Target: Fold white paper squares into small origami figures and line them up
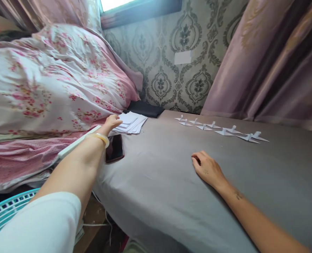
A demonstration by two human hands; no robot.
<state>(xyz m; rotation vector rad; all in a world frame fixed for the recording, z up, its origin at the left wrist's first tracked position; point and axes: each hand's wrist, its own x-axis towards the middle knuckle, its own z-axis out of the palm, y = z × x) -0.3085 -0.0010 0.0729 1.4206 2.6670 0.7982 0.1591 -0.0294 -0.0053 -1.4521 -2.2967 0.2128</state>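
Observation:
My left hand (113,123) reaches to the left edge of a loose stack of white paper sheets (134,123), its fingers stretched over the paper; no sheet is lifted. A pale yellow bangle (103,139) circles that wrist. Just below the stack lies a dark phone (115,148). My right hand (207,168) rests on the grey sheet (166,165), loosely curled with nothing visible in it. Beyond it stand several folded white paper birds (224,132) in two rows, their pointed ends lying flat on the sheet.
Floral bedding (55,77) is heaped at the left. A dark folded item (145,109) lies behind the paper, against the patterned wall. Pink curtains (240,70) hang at the right. A blue plastic basket (10,205) is at the lower left; white cables (107,218) hang below the sheet's edge.

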